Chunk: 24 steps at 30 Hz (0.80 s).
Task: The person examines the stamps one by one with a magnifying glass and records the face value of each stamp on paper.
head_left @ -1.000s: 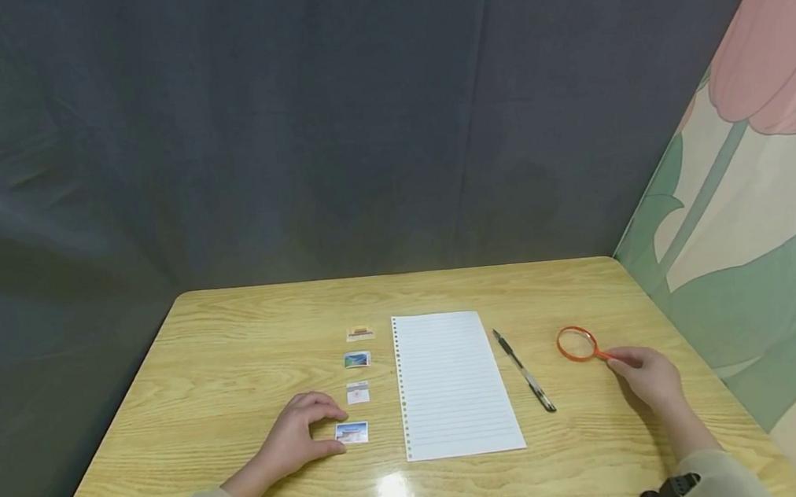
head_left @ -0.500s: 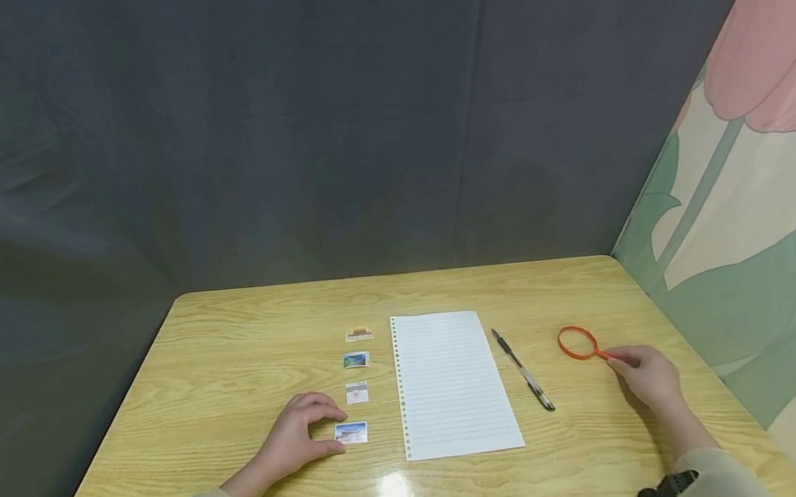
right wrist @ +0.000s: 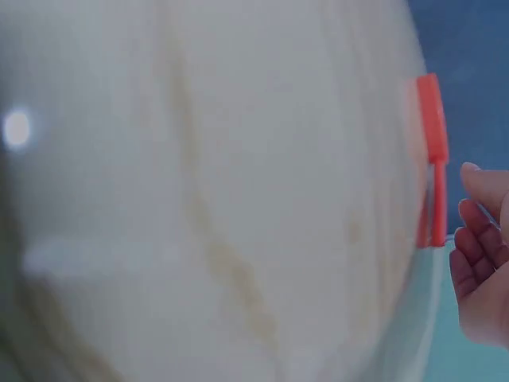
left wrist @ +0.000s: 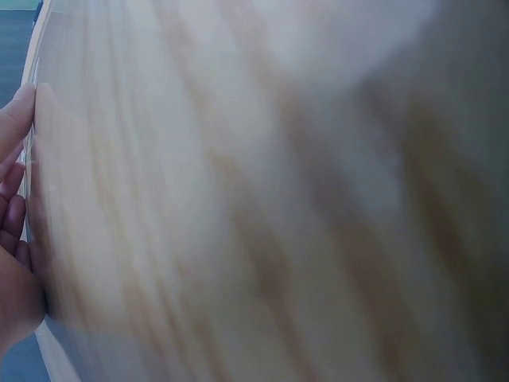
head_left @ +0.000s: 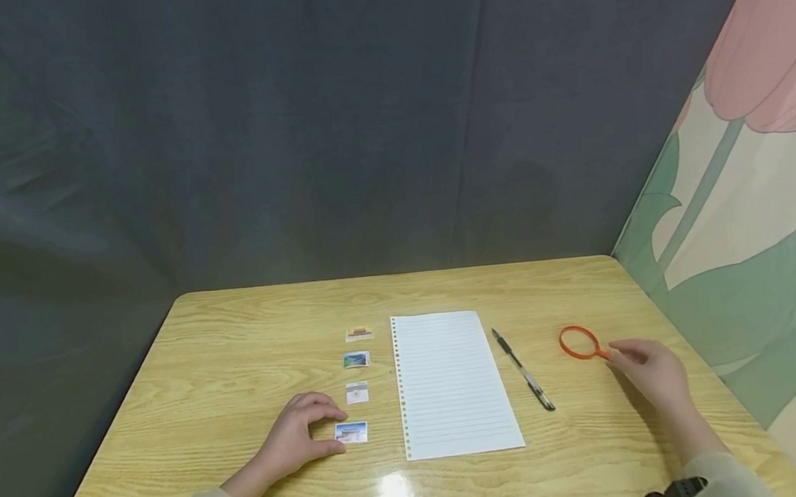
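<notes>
My left hand (head_left: 301, 434) rests on the wooden table at the left, thumb and fingers spread apart. Its fingertips are at the left edge of a stamp-like picture card (head_left: 352, 432) with a blue top, the nearest in a column. Only part of this hand (left wrist: 14, 191) enters the left wrist view, at its edge. On the right, a red magnifying glass (head_left: 581, 355) lies on the table. Just beyond its handle end is my right hand (head_left: 654, 372). In the right wrist view a gap shows between the loosely bent fingers (right wrist: 477, 243) and the red magnifying glass (right wrist: 433, 127).
Above the nearest card lie a pale one (head_left: 357, 392), a blue-green one (head_left: 356, 359) and an orange one (head_left: 359, 334). A lined, punched paper sheet (head_left: 453, 386) occupies the middle, with a black-and-clear pen (head_left: 524, 370) beside it. A dark curtain (head_left: 359, 125) hangs behind the table (head_left: 235, 334).
My right hand has let go of the magnifying glass's handle and drawn slightly right, away from it. The magnifying glass lies almost where it was. My left hand has stayed still.
</notes>
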Each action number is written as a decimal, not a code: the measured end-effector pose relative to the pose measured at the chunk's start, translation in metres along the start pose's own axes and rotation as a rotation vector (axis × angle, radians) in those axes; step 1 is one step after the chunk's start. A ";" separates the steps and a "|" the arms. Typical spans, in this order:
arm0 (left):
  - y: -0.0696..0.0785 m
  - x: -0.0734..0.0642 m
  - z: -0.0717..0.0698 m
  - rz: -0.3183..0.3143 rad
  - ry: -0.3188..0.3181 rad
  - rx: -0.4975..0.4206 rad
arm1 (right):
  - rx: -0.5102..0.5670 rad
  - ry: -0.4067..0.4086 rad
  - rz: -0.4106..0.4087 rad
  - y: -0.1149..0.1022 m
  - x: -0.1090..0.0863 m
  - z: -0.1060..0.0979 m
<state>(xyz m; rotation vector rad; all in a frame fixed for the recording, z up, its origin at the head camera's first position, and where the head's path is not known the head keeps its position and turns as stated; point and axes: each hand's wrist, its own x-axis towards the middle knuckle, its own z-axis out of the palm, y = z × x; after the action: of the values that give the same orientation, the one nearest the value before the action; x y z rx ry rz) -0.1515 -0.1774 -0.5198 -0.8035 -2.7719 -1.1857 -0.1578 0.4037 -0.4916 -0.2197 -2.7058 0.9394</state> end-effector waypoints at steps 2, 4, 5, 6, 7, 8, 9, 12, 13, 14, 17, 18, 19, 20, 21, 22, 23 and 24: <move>0.000 0.000 0.000 0.001 0.000 0.004 | 0.009 0.009 -0.018 -0.008 0.000 -0.002; 0.000 0.001 -0.001 0.004 0.000 0.009 | 0.024 0.005 -0.041 -0.017 0.001 -0.003; -0.001 0.001 -0.001 0.004 -0.001 0.010 | 0.036 0.000 -0.053 -0.021 0.001 -0.003; -0.001 0.001 0.000 0.003 -0.002 0.011 | 0.038 0.004 -0.071 -0.026 0.002 -0.002; -0.001 0.001 0.000 0.003 -0.003 0.010 | 0.041 0.003 -0.090 -0.032 0.002 -0.001; -0.001 0.000 0.000 0.001 -0.003 0.008 | 0.060 -0.003 -0.105 -0.037 0.002 0.001; -0.001 0.000 0.000 0.000 -0.002 0.010 | 0.068 -0.009 -0.115 -0.042 0.002 0.004; -0.001 0.001 0.001 -0.002 -0.002 0.012 | 0.086 -0.036 -0.138 -0.056 0.002 0.013; -0.001 0.001 0.001 0.000 -0.002 0.013 | 0.094 -0.054 -0.141 -0.059 0.003 0.017; -0.001 0.002 0.001 -0.001 -0.003 0.013 | 0.096 -0.063 -0.154 -0.062 0.003 0.021; -0.001 0.002 0.001 0.000 -0.006 0.010 | 0.112 -0.081 -0.197 -0.071 0.004 0.033; -0.001 0.002 0.001 -0.002 -0.006 0.009 | 0.128 -0.084 -0.217 -0.074 0.004 0.038; -0.001 0.002 0.001 -0.003 -0.007 0.007 | 0.141 -0.086 -0.238 -0.077 0.005 0.042; -0.001 0.002 0.001 -0.004 -0.007 0.007 | 0.151 -0.084 -0.260 -0.080 0.005 0.047; -0.001 0.001 0.001 -0.004 -0.006 0.007 | 0.159 -0.088 -0.278 -0.082 0.006 0.051; -0.001 0.001 0.001 -0.003 -0.006 0.008 | 0.162 -0.090 -0.295 -0.085 0.007 0.056; -0.002 0.001 0.001 -0.003 -0.006 0.009 | 0.166 -0.095 -0.306 -0.087 0.007 0.060; -0.002 0.001 0.001 -0.003 -0.005 0.009 | 0.167 -0.102 -0.314 -0.089 0.008 0.064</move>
<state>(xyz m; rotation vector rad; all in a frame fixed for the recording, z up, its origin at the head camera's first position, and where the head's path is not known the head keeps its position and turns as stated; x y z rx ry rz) -0.1529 -0.1774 -0.5214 -0.8031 -2.7819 -1.1719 -0.1892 0.2988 -0.4826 0.2847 -2.6249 1.0938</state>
